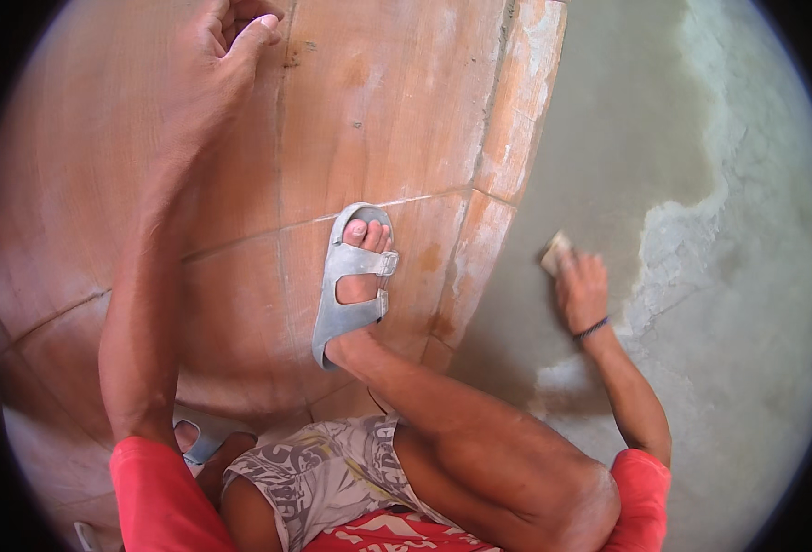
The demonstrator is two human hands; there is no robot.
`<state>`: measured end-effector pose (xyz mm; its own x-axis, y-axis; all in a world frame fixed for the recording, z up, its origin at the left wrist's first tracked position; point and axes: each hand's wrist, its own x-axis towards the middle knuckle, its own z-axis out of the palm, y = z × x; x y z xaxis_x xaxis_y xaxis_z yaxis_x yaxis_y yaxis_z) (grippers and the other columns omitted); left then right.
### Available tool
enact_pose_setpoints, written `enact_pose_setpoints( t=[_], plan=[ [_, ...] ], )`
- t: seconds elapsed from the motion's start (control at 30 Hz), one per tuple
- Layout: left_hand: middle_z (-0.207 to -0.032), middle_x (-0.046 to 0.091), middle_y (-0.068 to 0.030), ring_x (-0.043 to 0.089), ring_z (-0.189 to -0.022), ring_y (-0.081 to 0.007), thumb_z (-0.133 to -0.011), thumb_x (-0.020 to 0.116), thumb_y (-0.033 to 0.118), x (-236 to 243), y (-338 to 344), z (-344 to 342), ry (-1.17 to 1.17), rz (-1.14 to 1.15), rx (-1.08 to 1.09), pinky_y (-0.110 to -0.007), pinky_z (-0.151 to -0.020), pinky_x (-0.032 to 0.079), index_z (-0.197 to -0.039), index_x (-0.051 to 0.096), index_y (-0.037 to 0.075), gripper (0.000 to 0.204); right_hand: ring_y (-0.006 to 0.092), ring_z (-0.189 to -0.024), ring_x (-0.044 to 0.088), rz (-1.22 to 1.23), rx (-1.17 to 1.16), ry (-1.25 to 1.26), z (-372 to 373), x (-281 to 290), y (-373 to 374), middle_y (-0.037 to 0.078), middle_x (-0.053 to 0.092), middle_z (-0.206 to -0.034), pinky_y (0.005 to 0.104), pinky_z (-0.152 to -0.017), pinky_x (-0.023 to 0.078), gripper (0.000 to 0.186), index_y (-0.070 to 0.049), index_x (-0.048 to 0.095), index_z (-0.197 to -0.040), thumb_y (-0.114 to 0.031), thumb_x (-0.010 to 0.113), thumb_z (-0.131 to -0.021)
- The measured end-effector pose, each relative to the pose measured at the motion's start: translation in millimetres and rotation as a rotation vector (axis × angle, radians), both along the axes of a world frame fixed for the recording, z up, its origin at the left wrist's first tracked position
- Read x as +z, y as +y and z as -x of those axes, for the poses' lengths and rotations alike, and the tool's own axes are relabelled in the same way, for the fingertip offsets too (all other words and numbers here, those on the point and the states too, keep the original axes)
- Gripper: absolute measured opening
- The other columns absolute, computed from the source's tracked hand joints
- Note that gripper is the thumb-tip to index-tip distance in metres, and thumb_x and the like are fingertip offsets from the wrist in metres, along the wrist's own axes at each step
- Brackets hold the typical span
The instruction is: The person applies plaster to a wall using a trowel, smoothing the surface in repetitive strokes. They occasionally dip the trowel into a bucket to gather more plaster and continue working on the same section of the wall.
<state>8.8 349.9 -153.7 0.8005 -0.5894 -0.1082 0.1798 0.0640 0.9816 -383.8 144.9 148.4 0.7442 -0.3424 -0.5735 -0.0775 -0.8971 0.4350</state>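
Note:
At the right, my right hand (583,290) is closed round a small pale tan block (554,254), slightly smeared by motion; it could be a sponge, but its kind is not clear. The block is at the smooth grey cement surface (599,138), on its darker, damp-looking stretch. My left arm reaches far forward over the orange-brown tiles (378,101). At the top edge, my left hand (239,35) has its fingers curled in and its thumb alongside them. The picture's edge cuts this hand off, and whatever lies inside the fingers is hidden.
One foot in a grey sandal (332,317) stands on the tiles between my arms. A whitish, chalky tile strip (516,101) borders the cement. Farther right, an uneven pale edge (668,230) separates the darker cement from a lighter area. Another sandal (202,446) shows at lower left.

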Motion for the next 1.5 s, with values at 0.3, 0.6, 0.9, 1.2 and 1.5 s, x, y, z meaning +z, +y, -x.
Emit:
enact_pose_setpoints(
  t=[0.3,0.6,0.9,1.2,1.5],
  plan=[
    [-0.113,0.065,-0.0104,0.063,-0.105,-0.016,-0.098,0.056,0.013,1,5,-4,0.051,0.02,-0.01,-0.031,-0.099,0.047,-0.133,0.054,0.003,0.036,0.0358,-0.092,0.053,0.082,-0.002,-0.13,-15,-3,5,0.017,0.056,-0.105,0.0466,-0.078,0.045,0.056,-0.002,0.059,-0.125,-0.004,0.068,-0.07],
    [-0.115,0.065,-0.0108,0.062,-0.105,-0.0157,-0.099,0.056,0.014,-16,16,-9,0.059,0.029,-0.016,-0.03,-0.099,0.047,-0.133,0.054,0.004,0.036,0.0338,-0.089,0.052,0.044,-0.025,-0.117,-16,8,7,0.016,0.056,-0.105,0.0444,-0.076,0.043,0.06,-0.002,0.057,-0.128,-0.001,0.067,-0.07],
    [-0.116,0.064,-0.0092,0.062,-0.106,-0.0157,-0.099,0.054,0.013,3,12,-5,0.004,-0.072,-0.028,-0.03,-0.098,0.048,-0.132,0.054,0.004,0.034,0.0327,-0.091,0.051,-0.071,-0.018,0.011,15,-3,17,0.014,0.055,-0.103,0.0437,-0.074,0.043,0.051,-0.002,0.06,-0.123,-0.006,0.068,-0.072],
    [-0.116,0.064,-0.009,0.061,-0.106,-0.0155,-0.1,0.053,0.011,11,10,2,0.008,-0.093,-0.054,-0.031,-0.098,0.047,-0.133,0.054,0.003,0.034,0.0341,-0.093,0.053,-0.071,-0.049,0.085,37,-33,20,0.015,0.056,-0.105,0.0434,-0.077,0.044,0.049,-0.004,0.059,-0.124,-0.004,0.065,-0.075],
    [-0.114,0.063,-0.0068,0.06,-0.103,-0.0158,-0.098,0.053,0.009,14,0,14,0.054,-0.006,0.018,-0.03,-0.095,0.047,-0.129,0.056,0.004,0.031,0.0344,-0.095,0.053,0.157,0.049,-0.175,-36,-57,-28,0.016,0.056,-0.105,0.043,-0.08,0.045,0.045,-0.004,0.059,-0.125,-0.005,0.06,-0.08]
  ],
)
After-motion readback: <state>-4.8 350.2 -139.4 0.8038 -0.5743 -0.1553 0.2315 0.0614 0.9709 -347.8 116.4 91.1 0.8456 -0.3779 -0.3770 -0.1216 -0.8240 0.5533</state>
